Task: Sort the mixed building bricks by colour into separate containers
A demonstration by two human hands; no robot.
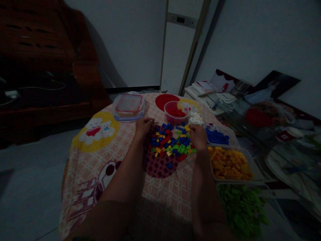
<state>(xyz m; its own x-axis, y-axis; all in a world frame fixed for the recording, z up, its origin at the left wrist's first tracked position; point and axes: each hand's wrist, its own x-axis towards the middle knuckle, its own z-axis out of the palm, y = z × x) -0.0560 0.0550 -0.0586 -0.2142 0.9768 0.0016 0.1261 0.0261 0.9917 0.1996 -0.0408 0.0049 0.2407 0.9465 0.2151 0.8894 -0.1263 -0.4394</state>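
Note:
A mixed pile of toy building bricks (173, 142) in blue, red, yellow and green lies on the patterned tablecloth (160, 194). My left hand (144, 126) is at the pile's far left edge, fingers curled together; what they hold, if anything, is hidden. On the far right side, my right hand (198, 136) has its fingers closed at a small yellow toy brick (187, 128). Just beyond it is a heap of white bricks (195, 118). Red bricks (176, 111) fill part of a round clear tub (168, 115) behind the pile.
Along the right edge stand clear boxes of blue bricks (217, 136), yellow bricks (229, 163) and green bricks (242, 209). Stacked lidded containers (129, 106) sit at the back left, and a red lid (164, 100) behind the tub. A cluttered glass table (240, 117) adjoins on the right.

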